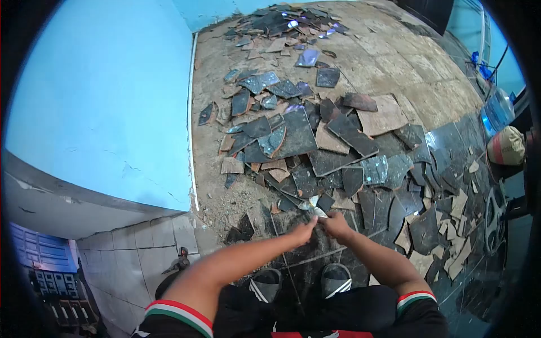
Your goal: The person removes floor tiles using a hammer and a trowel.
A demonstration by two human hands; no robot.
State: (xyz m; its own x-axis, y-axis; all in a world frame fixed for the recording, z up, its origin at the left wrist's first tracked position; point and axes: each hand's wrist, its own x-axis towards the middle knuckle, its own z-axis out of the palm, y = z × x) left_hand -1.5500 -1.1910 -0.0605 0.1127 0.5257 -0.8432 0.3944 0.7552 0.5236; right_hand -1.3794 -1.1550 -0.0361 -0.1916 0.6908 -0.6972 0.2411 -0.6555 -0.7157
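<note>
My left hand (305, 232) and my right hand (337, 225) are close together in front of me, both with the fingers closed. Between them is a small whitish, shiny piece (319, 212), pinched at its near end; its kind is not clear. Just beyond the hands are broken dark floor tiles (305, 183), heaped loosely and overlapping. A dark, roughly rectangular shard (353, 180) lies ahead and to the right of my hands. Two sandals (337, 279) are on my feet, below the hands, on dark tiled floor.
A blue wall (118, 107) stands at the left, with rubble dust (225, 205) along its foot. A further shard heap (276, 22) lies at the back. At the right are a water bottle (498, 110), a sack (505, 145) and pale tile fragments (459, 256). A tap-like fitting (181, 262) sits at lower left.
</note>
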